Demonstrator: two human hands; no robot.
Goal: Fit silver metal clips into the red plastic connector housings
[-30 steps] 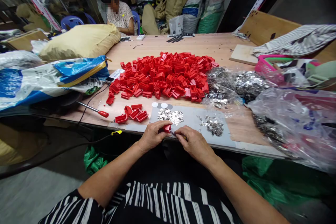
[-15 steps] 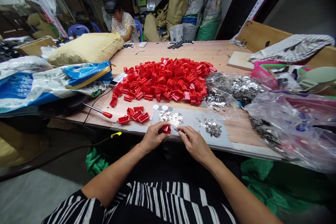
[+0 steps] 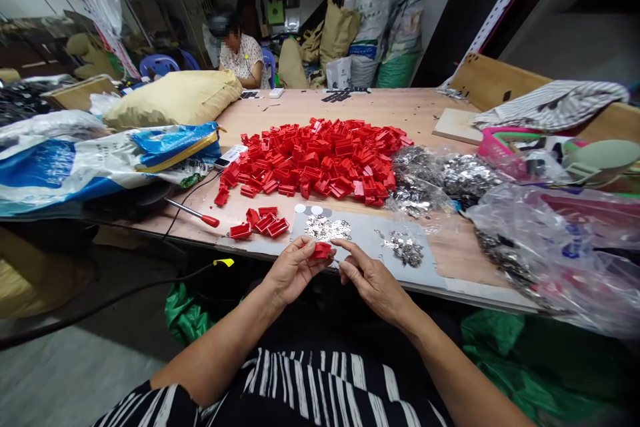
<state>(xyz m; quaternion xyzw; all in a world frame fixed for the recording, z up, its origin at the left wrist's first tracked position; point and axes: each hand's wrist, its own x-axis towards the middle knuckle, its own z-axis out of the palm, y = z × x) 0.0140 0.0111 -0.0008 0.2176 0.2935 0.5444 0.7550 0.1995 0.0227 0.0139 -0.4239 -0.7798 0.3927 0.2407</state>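
Just over the table's front edge, my left hand (image 3: 299, 268) grips a small red plastic housing (image 3: 321, 251) between thumb and fingers. My right hand (image 3: 371, 275) is beside it, its index finger reaching to the housing's right end. A thin metal piece (image 3: 337, 262) shows at the curled thumb and fingers of that hand; its kind is too small to make out. Beyond the hands lie a pile of flat shiny metal pieces (image 3: 327, 227) and, further right, a second pile of small metal parts (image 3: 406, 250), both on a grey sheet (image 3: 367, 235). Several loose red housings (image 3: 260, 221) lie to the left.
A large heap of red housings (image 3: 320, 157) covers the table's middle. Plastic bags of metal parts (image 3: 465, 170) and a pink basket (image 3: 495, 143) stand right. At left are a lever with a red grip (image 3: 210, 220) and sacks (image 3: 175, 97). Another person (image 3: 243, 57) sits across the table.
The red housing has turned in my left hand, showing its side. My right index finger has stretched out onto the housing, and the metal piece has dropped lower. The camera view has shifted slightly.
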